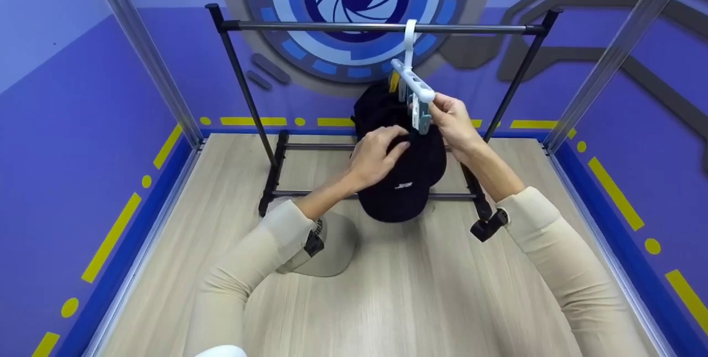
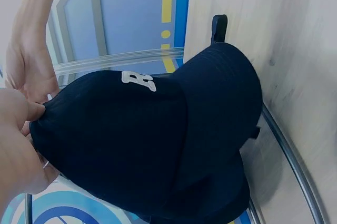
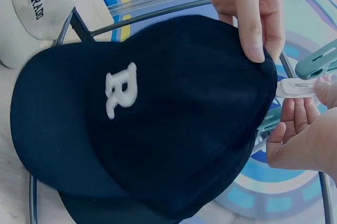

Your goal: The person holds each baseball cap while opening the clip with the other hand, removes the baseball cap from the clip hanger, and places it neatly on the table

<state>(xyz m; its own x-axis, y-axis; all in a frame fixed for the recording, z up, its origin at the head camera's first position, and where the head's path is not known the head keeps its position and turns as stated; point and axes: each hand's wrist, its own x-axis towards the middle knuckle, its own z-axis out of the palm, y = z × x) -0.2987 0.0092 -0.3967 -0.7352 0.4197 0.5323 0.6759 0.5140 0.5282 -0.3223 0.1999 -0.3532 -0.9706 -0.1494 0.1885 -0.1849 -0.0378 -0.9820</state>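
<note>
A dark cap with a white letter (image 1: 395, 196) hangs below a light blue clip hanger (image 1: 412, 81) on the rack's top bar. My left hand (image 1: 376, 158) pinches the cap's crown, thumb and fingers on the cloth; the left wrist view shows this hand (image 2: 18, 145) at the end of the cap (image 2: 142, 134). With my right hand (image 1: 454, 124) I pinch a clip at the hanger's near end. In the right wrist view the right hand (image 3: 310, 134) holds a white clip (image 3: 296, 88) against the top of the cap (image 3: 174, 92). Another dark cap shows behind it.
A black clothes rack (image 1: 332, 27) stands on the wooden surface (image 1: 387, 290) by the back wall. A beige cap (image 1: 337, 246) lies front left, partly under my left forearm. Patterned walls (image 1: 55, 124) enclose the sides. A yellow clip (image 1: 394, 81) hangs farther back on the hanger.
</note>
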